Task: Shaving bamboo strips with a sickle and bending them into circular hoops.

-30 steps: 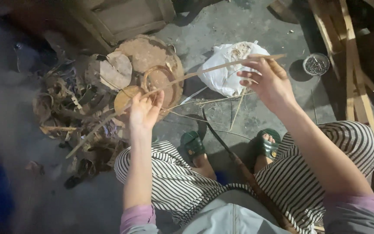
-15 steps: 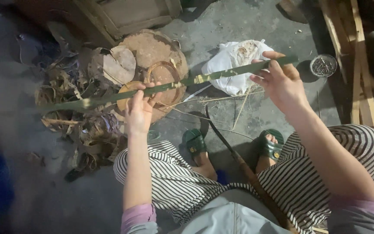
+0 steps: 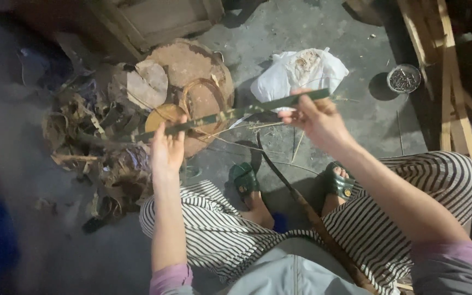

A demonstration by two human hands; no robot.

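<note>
I sit with striped trousers and green sandals over a concrete floor. Both hands hold one long green bamboo strip (image 3: 230, 113) stretched nearly level in front of me. My left hand (image 3: 166, 146) pinches it near its left part, fingers pointing up. My right hand (image 3: 318, 119) grips it near its right end, in front of a white plastic bag (image 3: 279, 82). Thin pale slivers (image 3: 258, 127) hang just below the strip. A long dark curved blade with a wooden handle (image 3: 296, 196) lies between my knees, untouched.
A round wooden chopping block (image 3: 192, 65) stands beyond my left hand, with a coil of strips on it. A heap of dry husks and scraps (image 3: 91, 142) lies left. A small round tin (image 3: 403, 78) and wooden slats (image 3: 449, 82) are at the right.
The strip has turned from its pale face to its green face and dropped lower. My left hand slid left and down along it; my right hand came in closer to me.
</note>
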